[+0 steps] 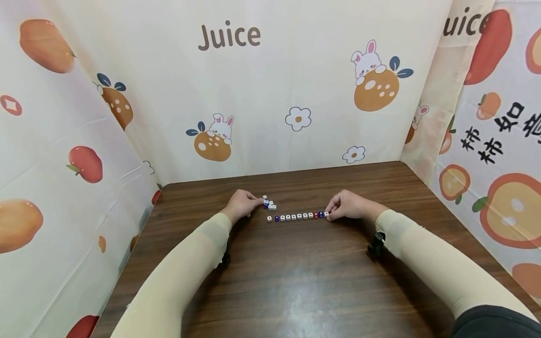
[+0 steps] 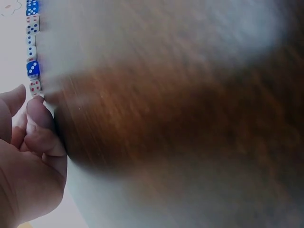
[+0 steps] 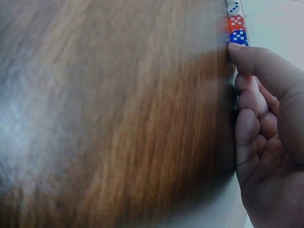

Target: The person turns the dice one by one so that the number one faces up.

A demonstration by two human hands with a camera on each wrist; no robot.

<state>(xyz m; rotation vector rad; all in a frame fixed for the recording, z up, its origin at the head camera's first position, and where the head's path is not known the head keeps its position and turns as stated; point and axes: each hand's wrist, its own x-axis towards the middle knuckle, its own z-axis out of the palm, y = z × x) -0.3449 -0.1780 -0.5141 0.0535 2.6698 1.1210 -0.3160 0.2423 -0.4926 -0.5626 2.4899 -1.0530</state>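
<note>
My right hand (image 1: 347, 205) pinches a white die (image 1: 327, 214) between thumb and fingertips at the right end of a row of dice. Next to it in the row sit a blue die (image 3: 239, 37) and a red die (image 3: 236, 22). In the right wrist view the thumb hides the pinched die. My left hand (image 1: 242, 205) reaches to a small cluster of dice, mostly white with a blue die (image 1: 266, 205). Its fingertips are right at the cluster's left side. The left wrist view shows its thumb and forefinger apart, close to a white die with red pips (image 2: 35, 87).
The row runs left through several white dice (image 1: 293, 217) to a blue die (image 1: 277, 218), with a white die (image 1: 269, 218) a small gap beyond. All lie on a brown wooden table (image 1: 291, 277). A printed cloth (image 1: 270, 84) stands behind and at both sides.
</note>
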